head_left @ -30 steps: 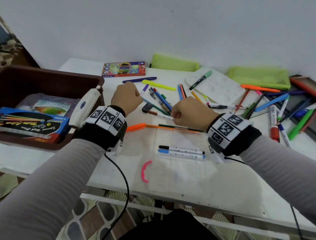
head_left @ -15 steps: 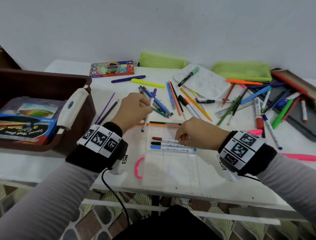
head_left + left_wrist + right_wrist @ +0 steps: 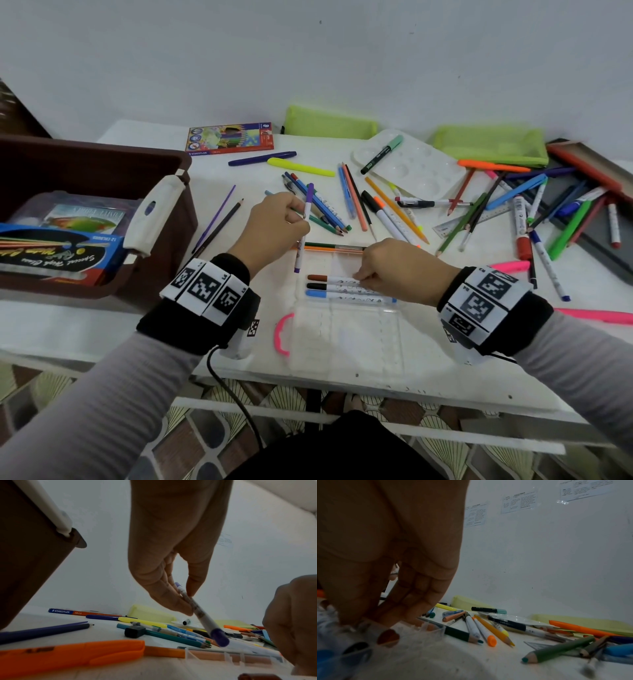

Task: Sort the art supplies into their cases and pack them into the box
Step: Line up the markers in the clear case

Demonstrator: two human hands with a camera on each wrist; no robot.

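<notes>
A clear plastic case with a pink handle lies open at the table's front. In it lie a brown marker, a black marker and a blue marker, side by side. My right hand pinches the brown marker's barrel at the case's far row; its brown end cap shows below my right hand. My left hand holds a purple marker tilted just above the case's far left corner. Thumb and fingers of my left hand pinch the purple marker.
A brown box at left holds pencil packs. Loose pens and pencils cover the table beyond the case, with a white palette, two green pouches, a pencil box and an orange highlighter.
My left hand lifted the purple marker out of the pile and brought it toward the case. My right hand laid the brown marker in the case above the black one.
</notes>
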